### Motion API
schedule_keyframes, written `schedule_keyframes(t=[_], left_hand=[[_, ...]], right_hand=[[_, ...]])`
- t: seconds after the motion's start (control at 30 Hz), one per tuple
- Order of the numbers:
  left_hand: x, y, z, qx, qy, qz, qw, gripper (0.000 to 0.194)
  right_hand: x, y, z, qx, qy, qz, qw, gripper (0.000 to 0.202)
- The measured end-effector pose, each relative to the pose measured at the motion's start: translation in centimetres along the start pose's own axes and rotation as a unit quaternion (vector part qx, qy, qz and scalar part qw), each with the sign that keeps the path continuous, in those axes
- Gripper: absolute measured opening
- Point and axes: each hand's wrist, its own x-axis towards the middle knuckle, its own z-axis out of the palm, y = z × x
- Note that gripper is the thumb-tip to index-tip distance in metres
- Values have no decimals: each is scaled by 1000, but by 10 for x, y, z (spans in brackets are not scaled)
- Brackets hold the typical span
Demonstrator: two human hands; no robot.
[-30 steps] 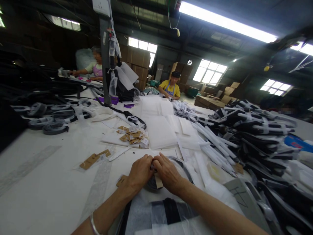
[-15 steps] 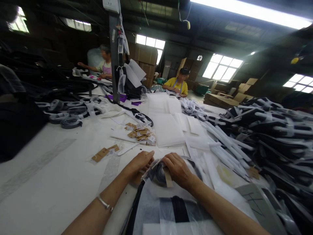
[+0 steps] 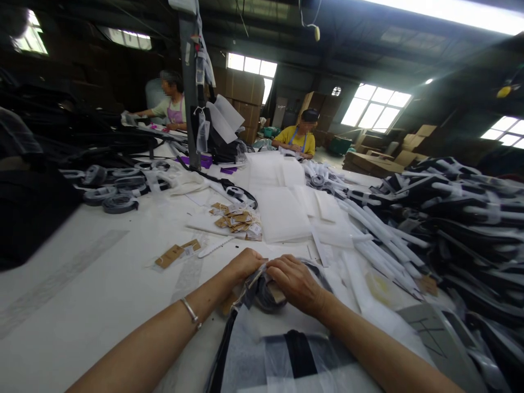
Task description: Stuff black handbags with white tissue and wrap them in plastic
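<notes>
In front of me lies a dark bag point(image 3: 241, 349) with translucent white wrapping over its face. A coiled grey strap point(image 3: 266, 297) sits at its far end, with a small tan card piece point(image 3: 277, 293) against it. My right hand point(image 3: 297, 284) curls over the coil and the card from the right, its fingers bent. On the left, my left hand point(image 3: 248, 265) is closed at the bag's far edge, beside the coil; its fingertips are partly hidden, and what they pinch is unclear. The two hands nearly meet.
Brown hang tags point(image 3: 237, 218) lie in a heap beyond my hands, with a couple nearer point(image 3: 176, 252). White foam sheets point(image 3: 282, 215) cover the table's middle. Coiled straps point(image 3: 118, 202) lie left, stacked wrapped bags point(image 3: 470, 234) right. A grey case point(image 3: 434, 333) is near my right forearm. Two people work beyond.
My left hand has moved slightly right and up, closer to my right hand. The right hand has shifted a little left over the coil, and the card piece is more covered.
</notes>
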Motion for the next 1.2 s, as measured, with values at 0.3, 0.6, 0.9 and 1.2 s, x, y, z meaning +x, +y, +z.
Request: schedule_keyframes(t=[0.3, 0.6, 0.9, 1.2], left_hand=[[-25, 1, -4, 197, 128, 26, 972, 26], [-29, 5, -1, 240, 134, 64, 959, 22], [-28, 4, 2, 195, 127, 76, 969, 21], [-29, 6, 3, 73, 105, 111, 986, 17]], right_hand=[[-5, -6, 3, 98, -89, 62, 989, 8], [8, -9, 16, 299, -13, 344, 890, 5], [15, 13, 39, 501, -57, 534, 678, 24], [28, 46, 27, 562, -237, 528, 591, 30]])
